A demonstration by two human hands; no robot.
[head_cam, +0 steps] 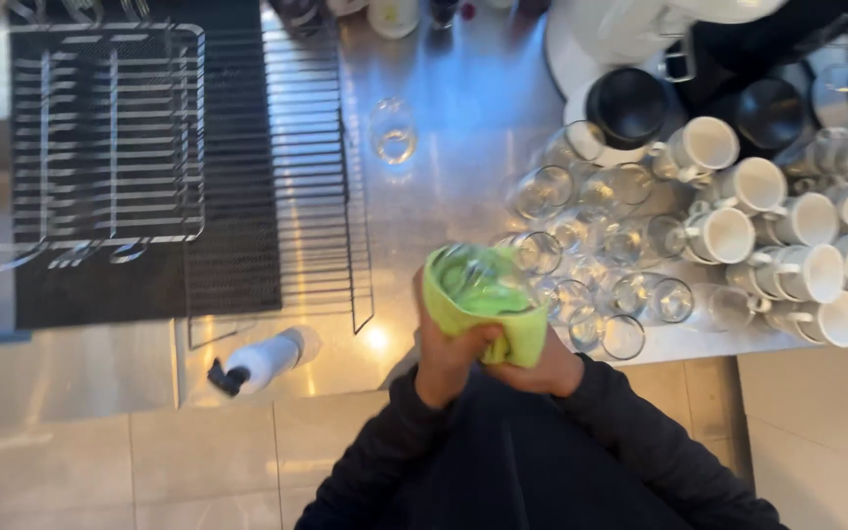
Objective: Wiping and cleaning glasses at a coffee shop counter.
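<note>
Both hands meet low in the middle of the frame, just over the counter's front edge. The left hand (449, 358) is closed around the base of a clear glass (478, 277) wrapped in a green cloth (503, 324); the right hand (547, 371) is curled against the cloth from below and to the right, fingers closed on the fabric. The glass tilts away from the person, mouth up-frame and slightly left, long axis running from the hands toward the counter. Left hand sits nearer the glass body. Just beside it, right of centre, a crowd of clear glasses (591, 255), some nearly touching the cloth. Farther right, rows of white cups (797, 245). One lone glass (393, 132) stands upper centre. Black wire rack (149, 147) fills the upper left; a spray bottle (262, 361) lies on its side lower left on the steel counter (463, 118).
</note>
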